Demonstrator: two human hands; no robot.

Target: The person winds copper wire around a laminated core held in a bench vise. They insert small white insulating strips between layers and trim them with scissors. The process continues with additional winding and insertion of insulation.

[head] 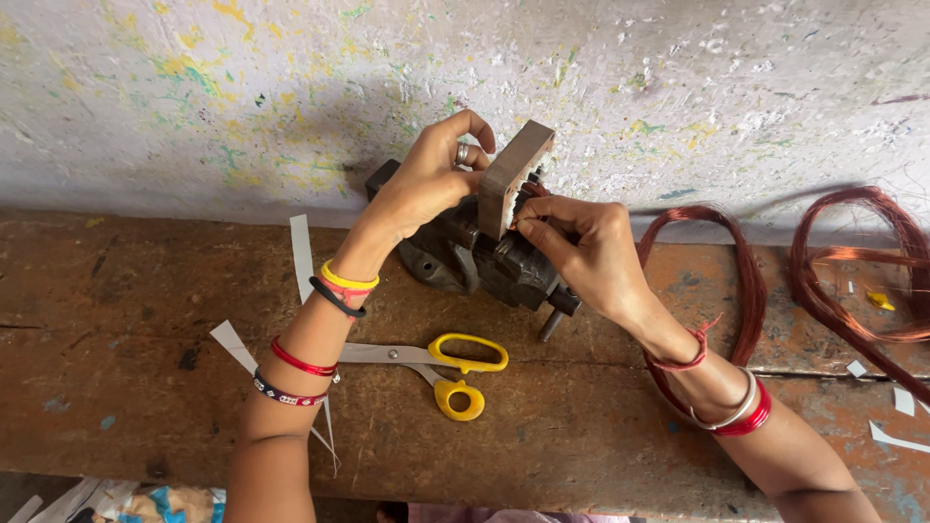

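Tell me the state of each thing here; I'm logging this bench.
Metal block: clamped upright in the vise, tilted slightly.
Vise: closed on the block, standing on the bench.
Left hand: fingers curled on the block's left side.
Right hand: pinching at the block's edge.
Scissors: lying flat, blades closed.
Copper wire: loose coils on the bench.

We have one view only, from a camera worn on the head, looking steeply down and forward over our own forearms at the bench (pixel 581 436) and the wall (pixel 291 87) behind it. It sits close: the left hand (pixel 426 184) and right hand (pixel 581 247) meet near the middle of the frame. No second view shares the scene.
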